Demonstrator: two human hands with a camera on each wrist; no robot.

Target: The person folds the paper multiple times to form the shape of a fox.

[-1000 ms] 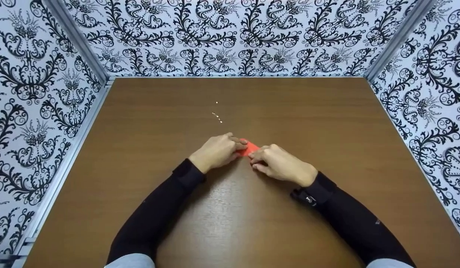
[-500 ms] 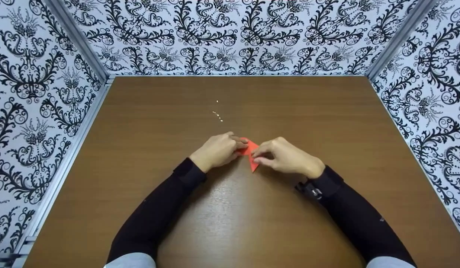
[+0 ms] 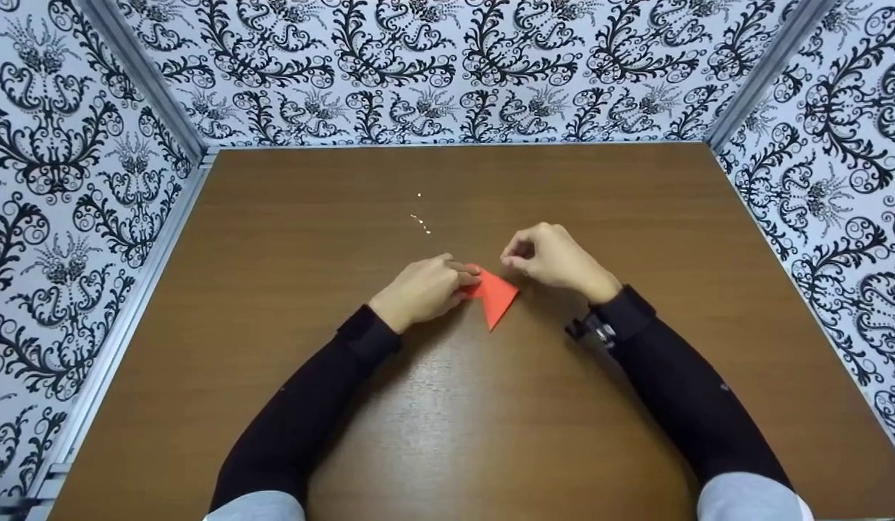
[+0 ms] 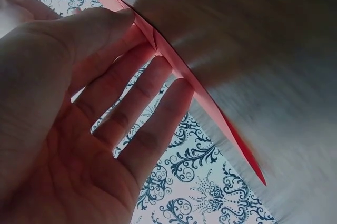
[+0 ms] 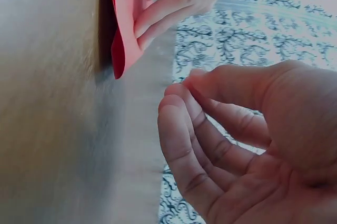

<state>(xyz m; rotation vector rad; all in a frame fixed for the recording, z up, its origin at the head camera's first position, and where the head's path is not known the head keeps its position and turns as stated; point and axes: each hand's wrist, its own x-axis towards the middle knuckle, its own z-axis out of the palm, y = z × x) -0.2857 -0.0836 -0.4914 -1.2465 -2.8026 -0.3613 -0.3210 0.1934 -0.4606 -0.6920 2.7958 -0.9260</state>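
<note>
A folded orange-red piece of paper [image 3: 497, 293] lies on the wooden table, one pointed flap turned toward the person. My left hand [image 3: 425, 291] presses the paper's left part with its fingers fairly straight and covers some of it. In the left wrist view, the thumb and fingertips of the left hand [image 4: 100, 92] rest along the edge of the paper [image 4: 197, 87]. My right hand [image 3: 556, 257] is raised beyond and to the right of the paper, apart from it. In the right wrist view, the right hand [image 5: 237, 140] has loosely curled fingers, thumb near the index fingertip, and nothing visible between them.
The brown wooden table [image 3: 331, 188] spreads around the hands. Several tiny white specks [image 3: 422, 223] lie beyond the left hand. Patterned walls [image 3: 389, 65] with metal corner rails [image 3: 147, 79] border the table at the back and both sides.
My right hand has let go of the paper's right flap and moved up and away, uncovering the flap. My left hand has stayed in place on the paper.
</note>
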